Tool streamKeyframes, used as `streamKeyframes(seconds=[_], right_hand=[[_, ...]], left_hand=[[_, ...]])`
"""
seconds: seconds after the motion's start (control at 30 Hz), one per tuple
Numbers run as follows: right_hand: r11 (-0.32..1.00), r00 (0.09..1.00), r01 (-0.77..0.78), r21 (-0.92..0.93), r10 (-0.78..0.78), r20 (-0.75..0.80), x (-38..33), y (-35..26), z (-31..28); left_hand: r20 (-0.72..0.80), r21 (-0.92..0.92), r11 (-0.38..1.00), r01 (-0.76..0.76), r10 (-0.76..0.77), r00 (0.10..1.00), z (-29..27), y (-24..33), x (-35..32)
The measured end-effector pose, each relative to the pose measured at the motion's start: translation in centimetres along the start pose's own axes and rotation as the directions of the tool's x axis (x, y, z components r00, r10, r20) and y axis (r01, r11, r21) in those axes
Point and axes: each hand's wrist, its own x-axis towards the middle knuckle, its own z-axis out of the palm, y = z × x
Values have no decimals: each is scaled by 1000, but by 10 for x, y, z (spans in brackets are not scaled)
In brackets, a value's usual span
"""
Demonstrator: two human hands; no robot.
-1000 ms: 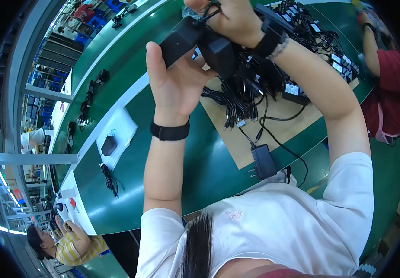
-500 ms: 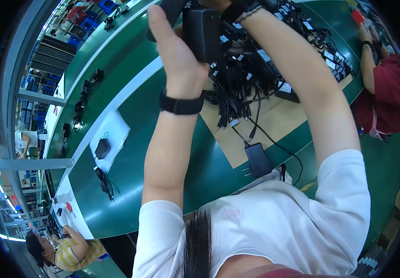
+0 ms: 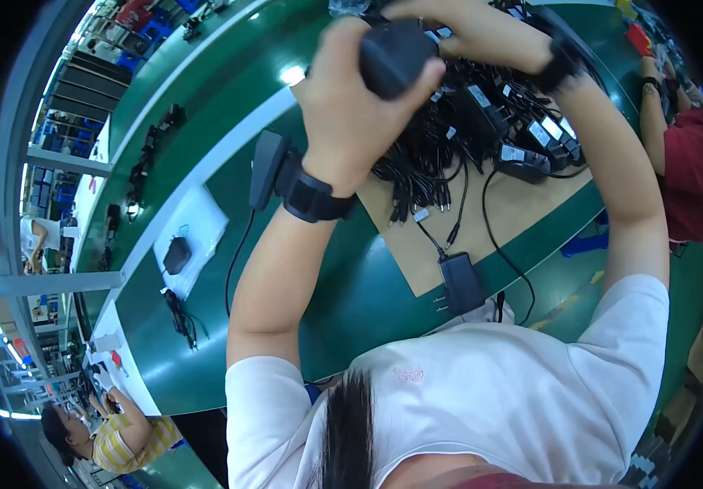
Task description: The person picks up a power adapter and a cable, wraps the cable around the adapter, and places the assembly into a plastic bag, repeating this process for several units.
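Now the left grip [image 3: 347, 110] holds a black power block [image 3: 398, 59]; I can't tell if the blurry right grip [image 3: 473, 34] holds anything.

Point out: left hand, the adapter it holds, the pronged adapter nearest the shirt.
Left hand [image 3: 350, 110]: head view, back of hand.
Held adapter [image 3: 397, 59]: head view, its casing.
Pronged adapter [image 3: 463, 283]: head view, its casing.

a factory floor, shown by long green worktables [image 3: 351, 293], heaped power adapters [image 3: 522, 163] and several workers [image 3: 123, 442]

Right hand [image 3: 469, 33] blurred (top edge crops it)
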Motion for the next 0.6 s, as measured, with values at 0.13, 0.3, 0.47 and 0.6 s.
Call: streamKeyframes(seconds=[0.13,0.3,0.47,0.6], right_hand=[[910,868,-397,119,331,371,-60,-39,-37],[322,599,-769,552,665,447,-106,-112,-14],[412,702,-688,597,587,404,-144,-117,-6],[295,606,-764,573,631,484,-155,-113,-13]], left_hand=[[143,130,975,-179,160,977,24,11,-40],[327,115,957,-267,217,920,34,47,-75],[416,83,969,-232,178,892,38,71,-100],[572,-36,999,14,9,820,37,78,-114]])
